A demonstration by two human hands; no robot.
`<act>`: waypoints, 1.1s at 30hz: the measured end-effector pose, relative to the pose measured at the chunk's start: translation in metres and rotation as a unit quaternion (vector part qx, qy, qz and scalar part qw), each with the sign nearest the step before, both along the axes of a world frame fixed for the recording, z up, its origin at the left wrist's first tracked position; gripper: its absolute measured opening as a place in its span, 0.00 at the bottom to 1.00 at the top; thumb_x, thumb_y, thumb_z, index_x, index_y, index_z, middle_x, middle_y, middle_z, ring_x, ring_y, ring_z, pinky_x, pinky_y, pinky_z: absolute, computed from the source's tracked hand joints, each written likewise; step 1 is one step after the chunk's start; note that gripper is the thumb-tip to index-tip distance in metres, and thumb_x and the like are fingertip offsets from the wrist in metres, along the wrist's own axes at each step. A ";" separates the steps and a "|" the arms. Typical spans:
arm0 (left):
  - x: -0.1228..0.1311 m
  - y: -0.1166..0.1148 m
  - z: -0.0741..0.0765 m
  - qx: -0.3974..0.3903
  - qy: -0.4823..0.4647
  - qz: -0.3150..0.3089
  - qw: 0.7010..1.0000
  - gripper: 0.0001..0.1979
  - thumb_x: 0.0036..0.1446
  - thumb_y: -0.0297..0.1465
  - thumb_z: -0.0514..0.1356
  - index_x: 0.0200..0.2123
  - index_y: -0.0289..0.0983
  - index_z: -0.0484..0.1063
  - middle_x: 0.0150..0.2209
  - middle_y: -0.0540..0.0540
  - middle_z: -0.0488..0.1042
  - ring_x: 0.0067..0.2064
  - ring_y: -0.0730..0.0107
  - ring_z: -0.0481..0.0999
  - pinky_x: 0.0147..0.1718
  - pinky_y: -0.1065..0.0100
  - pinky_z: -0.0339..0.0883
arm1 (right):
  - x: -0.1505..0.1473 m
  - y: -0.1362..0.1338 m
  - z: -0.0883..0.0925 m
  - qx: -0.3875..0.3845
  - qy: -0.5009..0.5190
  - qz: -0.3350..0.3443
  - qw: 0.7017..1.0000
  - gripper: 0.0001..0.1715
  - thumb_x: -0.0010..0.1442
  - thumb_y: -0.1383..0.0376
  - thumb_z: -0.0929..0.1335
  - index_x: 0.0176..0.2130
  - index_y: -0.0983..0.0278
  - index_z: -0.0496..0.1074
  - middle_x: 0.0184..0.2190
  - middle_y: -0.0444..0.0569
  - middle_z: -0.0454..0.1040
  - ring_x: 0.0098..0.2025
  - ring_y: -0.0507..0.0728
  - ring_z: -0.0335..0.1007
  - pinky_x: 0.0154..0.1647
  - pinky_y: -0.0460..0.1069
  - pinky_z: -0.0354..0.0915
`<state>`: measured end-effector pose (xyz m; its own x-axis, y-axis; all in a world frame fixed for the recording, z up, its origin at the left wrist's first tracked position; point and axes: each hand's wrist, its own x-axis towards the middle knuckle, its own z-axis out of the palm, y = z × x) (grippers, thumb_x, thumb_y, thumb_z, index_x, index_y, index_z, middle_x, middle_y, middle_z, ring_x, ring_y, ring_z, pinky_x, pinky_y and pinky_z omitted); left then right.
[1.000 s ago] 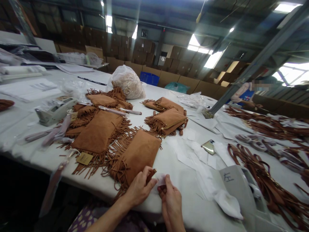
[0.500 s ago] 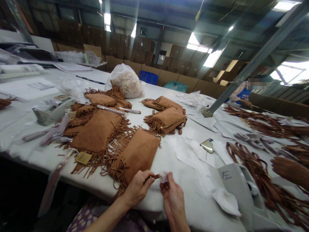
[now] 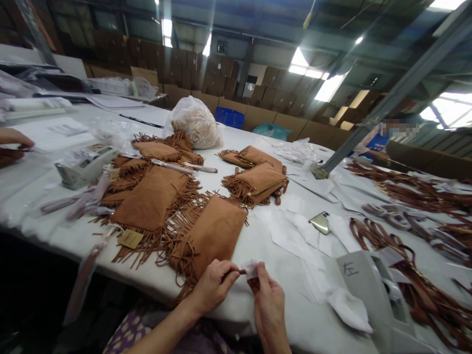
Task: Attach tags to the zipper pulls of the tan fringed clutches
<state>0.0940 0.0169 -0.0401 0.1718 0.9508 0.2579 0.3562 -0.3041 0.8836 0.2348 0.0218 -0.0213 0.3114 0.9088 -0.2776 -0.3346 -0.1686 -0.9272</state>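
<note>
My left hand is closed in a pinch on a small brown strap end at the near corner of a tan suede fringed bag. My right hand is closed too, pinching a small piece of white paper that wraps the tip of that strap end. Both hands meet at the near edge of the white table. More fringed bags lie in a pile to the left, and two others sit further back.
A grey tape dispenser stands at the near right, another one at the left. A phone lies among white paper pieces. Brown straps cover the right side. A plastic bag sits behind. Another person's hand shows at far left.
The brown strap end has gone further into the white paper between my fingers. A co-worker's hand that reached in at the right is gone; another hand has appeared at the far left.
</note>
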 end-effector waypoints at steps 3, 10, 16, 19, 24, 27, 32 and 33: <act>-0.001 0.000 0.000 0.001 0.005 0.011 1.000 0.10 0.61 0.34 0.54 0.33 0.38 0.73 0.31 0.48 0.76 0.35 0.65 0.71 0.36 0.67 0.59 | 0.002 -0.004 -0.003 0.015 -0.135 0.017 0.991 0.27 0.45 0.48 0.74 0.32 0.70 0.80 0.26 0.52 0.80 0.31 0.58 0.74 0.33 0.49 0.68; -0.008 -0.003 -0.003 -0.011 -0.045 -0.007 0.999 0.07 0.58 0.29 0.54 0.39 0.37 0.70 0.34 0.46 0.74 0.38 0.65 0.71 0.38 0.68 0.62 | -0.007 -0.008 0.000 0.027 -0.200 0.076 0.977 0.22 0.42 0.54 0.76 0.36 0.65 0.80 0.36 0.50 0.81 0.41 0.62 0.75 0.46 0.53 0.69; -0.012 -0.005 -0.007 0.027 -0.046 -0.036 0.998 0.09 0.55 0.26 0.55 0.39 0.36 0.72 0.51 0.40 0.66 0.46 0.63 0.71 0.47 0.64 0.64 | -0.012 -0.016 0.010 0.013 -0.270 0.126 0.954 0.16 0.44 0.54 0.75 0.30 0.64 0.80 0.30 0.50 0.81 0.39 0.63 0.76 0.43 0.53 0.69; -0.020 -0.014 -0.008 0.061 0.055 -0.019 0.996 0.23 0.52 0.26 0.58 0.53 0.38 0.65 0.53 0.39 0.67 0.52 0.56 0.67 0.53 0.55 0.61 | -0.011 -0.022 0.005 0.011 -0.292 0.138 0.946 0.14 0.45 0.54 0.74 0.30 0.61 0.80 0.31 0.50 0.81 0.40 0.64 0.76 0.44 0.53 0.69; -0.043 -0.042 -0.016 0.067 0.262 0.072 0.960 0.37 0.44 0.30 0.66 0.59 0.43 0.59 0.66 0.38 0.50 0.64 0.40 0.48 0.58 0.38 0.49 | -0.018 -0.030 -0.014 0.029 -0.311 0.166 0.935 0.12 0.46 0.56 0.74 0.31 0.60 0.80 0.32 0.49 0.81 0.40 0.62 0.75 0.44 0.52 0.68; -0.051 -0.051 -0.021 0.081 0.283 0.059 0.954 0.31 0.50 0.27 0.63 0.58 0.44 0.61 0.63 0.40 0.56 0.60 0.47 0.55 0.56 0.45 0.55 | -0.025 -0.031 -0.017 0.070 -0.302 0.189 0.932 0.08 0.50 0.57 0.73 0.30 0.58 0.79 0.29 0.47 0.79 0.35 0.58 0.74 0.41 0.50 0.68; -0.065 -0.044 -0.019 0.132 0.273 -0.041 0.952 0.16 0.59 0.26 0.54 0.51 0.39 0.66 0.49 0.42 0.71 0.47 0.59 0.67 0.49 0.57 0.63 | -0.027 -0.039 -0.015 0.207 -0.356 0.230 0.882 0.09 0.57 0.62 0.68 0.35 0.55 0.80 0.29 0.48 0.76 0.33 0.56 0.71 0.37 0.49 0.68; -0.072 -0.042 -0.017 0.145 0.278 -0.062 0.948 0.13 0.61 0.26 0.52 0.49 0.38 0.68 0.46 0.42 0.72 0.46 0.60 0.67 0.48 0.59 0.63 | -0.028 -0.044 -0.016 0.228 -0.360 0.239 0.873 0.11 0.58 0.63 0.67 0.36 0.54 0.80 0.29 0.48 0.76 0.32 0.56 0.71 0.36 0.49 0.68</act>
